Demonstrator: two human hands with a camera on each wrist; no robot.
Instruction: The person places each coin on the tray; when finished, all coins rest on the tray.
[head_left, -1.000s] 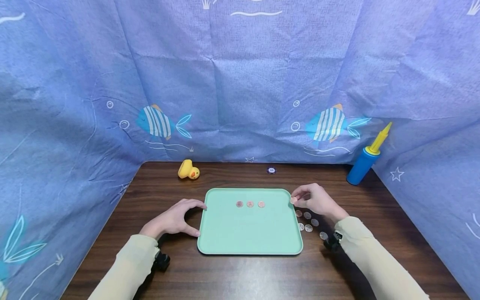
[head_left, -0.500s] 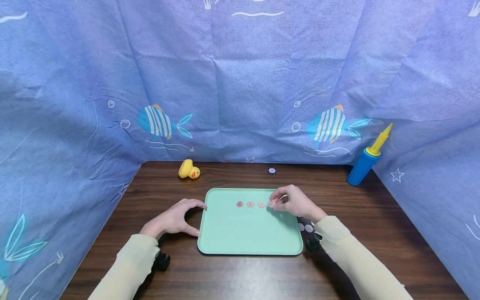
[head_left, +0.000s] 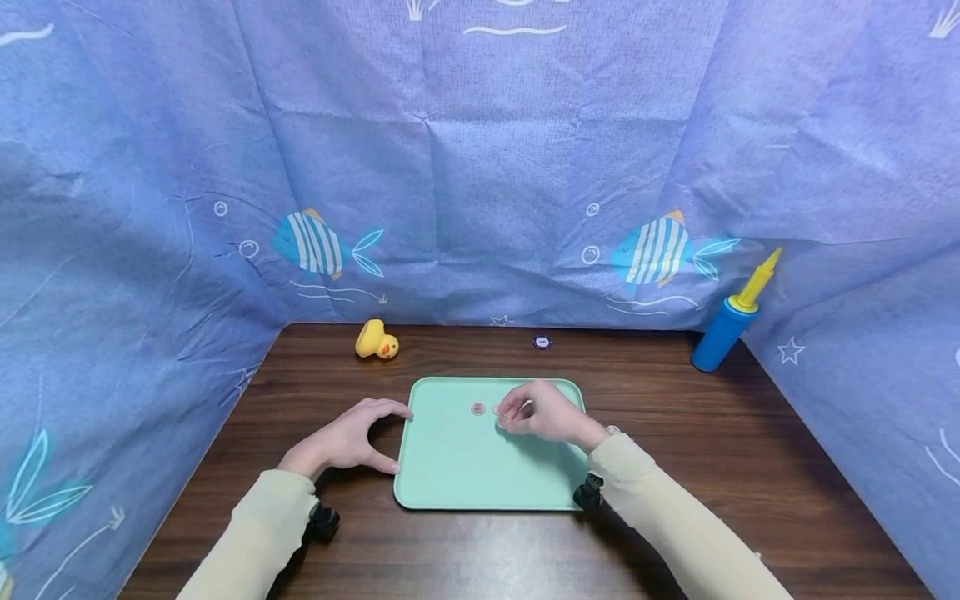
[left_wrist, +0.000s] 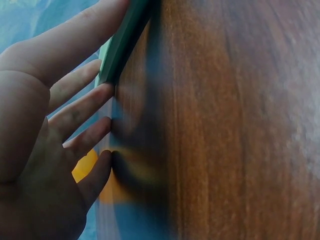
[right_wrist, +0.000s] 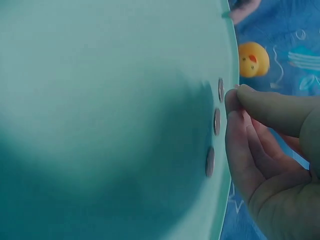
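Note:
A mint-green tray [head_left: 450, 479] lies on the dark wooden table. My left hand [head_left: 348, 435] is at its left side, thumb and fingers spread apart and fingertips at the rim. Over the tray my right hand [head_left: 547, 412] pinches a coin [head_left: 505, 422] between thumb and fingertips, close above the row of coins. In the right wrist view three copper-coloured coins [right_wrist: 216, 121] lie in a row on the tray, beside the right hand [right_wrist: 270, 135]. The head view shows the leftmost coin [head_left: 478, 409] fully; the hand covers part of the row.
A coin [head_left: 613, 430] shows past the right wrist, right of the tray; the sleeve hides others there. Behind the tray are a yellow rubber duck [head_left: 377, 340] on its side and a poker chip [head_left: 542, 342]. A blue and yellow hand pump [head_left: 723, 325] stands back right.
My right hand has carried the coin from the tray's right rim leftward along the row of coins. The left hand stays at the left rim.

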